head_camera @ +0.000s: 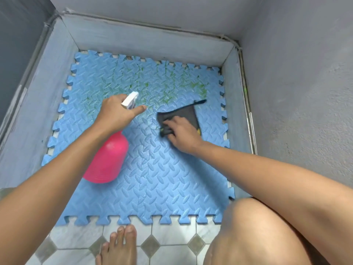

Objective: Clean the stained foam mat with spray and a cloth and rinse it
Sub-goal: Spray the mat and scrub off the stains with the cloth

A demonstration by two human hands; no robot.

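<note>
Head view: left hand (pixel 114 113) grips spray bottle (pixel 108 161), aimed at stains (pixel 152 83) ahead; right hand (pixel 181 134) clutches cloth (pixel 183 111) to wipe them.

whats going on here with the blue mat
A person crouches over a blue foam mat on the floor. The left hand grips a pink spray bottle by its neck, with the white nozzle pointing at the green stains on the mat's far half. The right hand holds a dark grey cloth down on the mat, beside those stains. The near half looks clean; the far half is not yet wiped.
</note>
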